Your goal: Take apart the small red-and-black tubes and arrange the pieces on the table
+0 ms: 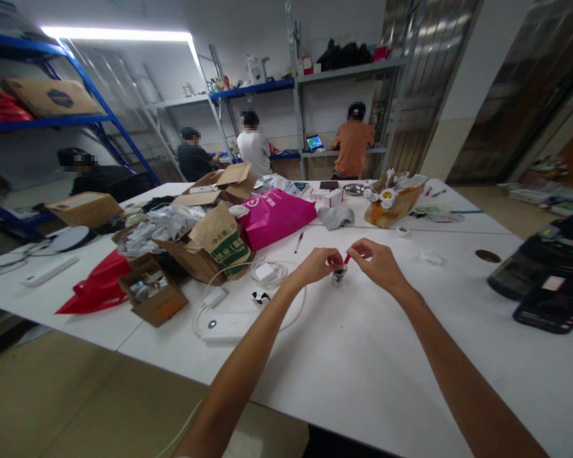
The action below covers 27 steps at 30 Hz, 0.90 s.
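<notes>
A small clear cup [339,278] with something dark inside stands on the white table in front of me. My left hand [319,263] reaches to the cup's rim from the left, its fingers bent together; what they pinch is hidden. Just right of and above the cup, my right hand [375,259] pinches a small red piece [347,257] between thumb and fingertips. That piece is too small to name exactly. Near my left forearm lie a white charger with a coiled cable [266,272], a flat white box [226,326] and a small black-and-white object [260,298].
Left of my hands are a magenta bag [279,216], a paper bag [222,238], an open carton [155,299] and a red bag [98,283]. A pen [298,242] and grey cloth [337,217] lie beyond. Black equipment [549,267] stands right. Several people sit at the back.
</notes>
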Each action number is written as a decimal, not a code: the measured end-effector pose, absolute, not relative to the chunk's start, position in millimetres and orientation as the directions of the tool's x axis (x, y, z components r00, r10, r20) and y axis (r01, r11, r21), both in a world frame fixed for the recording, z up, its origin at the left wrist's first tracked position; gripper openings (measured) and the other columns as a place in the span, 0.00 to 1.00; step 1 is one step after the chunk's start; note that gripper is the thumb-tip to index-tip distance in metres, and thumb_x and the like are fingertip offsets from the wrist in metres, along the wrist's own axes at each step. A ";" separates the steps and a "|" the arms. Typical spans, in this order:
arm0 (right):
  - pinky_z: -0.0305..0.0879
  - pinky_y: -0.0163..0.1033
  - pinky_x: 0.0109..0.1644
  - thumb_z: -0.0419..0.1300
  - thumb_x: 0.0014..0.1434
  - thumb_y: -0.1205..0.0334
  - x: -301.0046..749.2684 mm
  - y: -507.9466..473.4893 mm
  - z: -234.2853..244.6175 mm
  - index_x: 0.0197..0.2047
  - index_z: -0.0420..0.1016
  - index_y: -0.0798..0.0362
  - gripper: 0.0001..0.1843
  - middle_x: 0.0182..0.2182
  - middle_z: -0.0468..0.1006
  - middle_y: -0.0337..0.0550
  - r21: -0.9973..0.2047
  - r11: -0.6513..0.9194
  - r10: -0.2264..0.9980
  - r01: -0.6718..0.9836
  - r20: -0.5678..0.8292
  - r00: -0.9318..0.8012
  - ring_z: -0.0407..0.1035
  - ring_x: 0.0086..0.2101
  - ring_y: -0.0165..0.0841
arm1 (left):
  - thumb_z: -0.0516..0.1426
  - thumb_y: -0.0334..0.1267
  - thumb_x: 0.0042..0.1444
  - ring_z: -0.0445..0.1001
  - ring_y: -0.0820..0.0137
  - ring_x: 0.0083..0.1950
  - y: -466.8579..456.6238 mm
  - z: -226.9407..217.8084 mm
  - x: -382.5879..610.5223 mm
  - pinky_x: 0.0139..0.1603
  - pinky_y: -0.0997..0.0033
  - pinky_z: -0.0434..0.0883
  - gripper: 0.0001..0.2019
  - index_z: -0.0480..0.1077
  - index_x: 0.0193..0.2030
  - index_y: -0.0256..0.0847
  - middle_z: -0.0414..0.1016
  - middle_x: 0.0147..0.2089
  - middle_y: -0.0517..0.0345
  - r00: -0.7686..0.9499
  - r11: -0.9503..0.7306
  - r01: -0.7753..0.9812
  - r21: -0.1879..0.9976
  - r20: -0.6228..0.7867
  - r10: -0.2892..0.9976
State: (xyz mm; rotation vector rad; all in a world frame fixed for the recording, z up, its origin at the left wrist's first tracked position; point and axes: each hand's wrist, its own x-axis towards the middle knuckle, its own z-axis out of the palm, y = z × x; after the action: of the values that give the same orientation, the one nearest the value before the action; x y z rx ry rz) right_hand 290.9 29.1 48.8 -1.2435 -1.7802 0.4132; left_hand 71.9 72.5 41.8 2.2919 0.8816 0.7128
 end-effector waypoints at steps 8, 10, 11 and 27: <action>0.73 0.38 0.43 0.62 0.66 0.57 290.8 28.8 70.6 0.39 0.78 0.50 0.07 0.34 0.84 0.41 -0.625 0.468 0.873 0.625 0.436 -0.217 0.78 0.34 0.33 | 0.70 0.31 0.55 0.78 0.67 0.43 83.2 43.8 73.5 0.46 0.69 0.73 0.11 0.82 0.45 0.41 0.82 0.44 0.54 0.648 -0.673 0.472 0.570 0.293 0.703; 0.73 0.38 0.43 0.62 0.66 0.56 292.7 29.1 77.1 0.39 0.79 0.51 0.08 0.34 0.84 0.42 -0.630 0.460 0.882 0.626 0.408 -0.238 0.79 0.34 0.33 | 0.71 0.31 0.53 0.78 0.65 0.47 88.0 47.8 75.0 0.50 0.68 0.74 0.15 0.83 0.48 0.42 0.81 0.49 0.52 0.682 -0.704 0.463 0.539 0.291 0.671; 0.73 0.38 0.42 0.62 0.66 0.56 293.7 29.7 80.0 0.39 0.79 0.51 0.09 0.34 0.84 0.42 -0.631 0.456 0.886 0.627 0.392 -0.249 0.79 0.34 0.34 | 0.71 0.30 0.53 0.79 0.65 0.48 90.3 49.6 75.8 0.51 0.68 0.74 0.15 0.83 0.49 0.42 0.82 0.50 0.51 0.704 -0.708 0.452 0.543 0.271 0.657; 0.74 0.39 0.44 0.64 0.65 0.55 290.6 42.6 82.4 0.39 0.84 0.50 0.10 0.36 0.86 0.43 -0.667 0.491 0.864 0.560 0.292 -0.410 0.79 0.35 0.36 | 0.64 0.36 0.61 0.79 0.67 0.38 65.7 37.6 66.9 0.42 0.70 0.74 0.06 0.83 0.44 0.42 0.83 0.40 0.55 0.525 -0.549 0.589 0.593 0.236 0.818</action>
State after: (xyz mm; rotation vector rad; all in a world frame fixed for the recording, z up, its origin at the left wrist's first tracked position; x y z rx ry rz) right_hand 290.6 42.6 82.4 -1.1669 -2.1194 0.6357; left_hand 66.9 65.7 37.6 2.3235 1.1491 0.6943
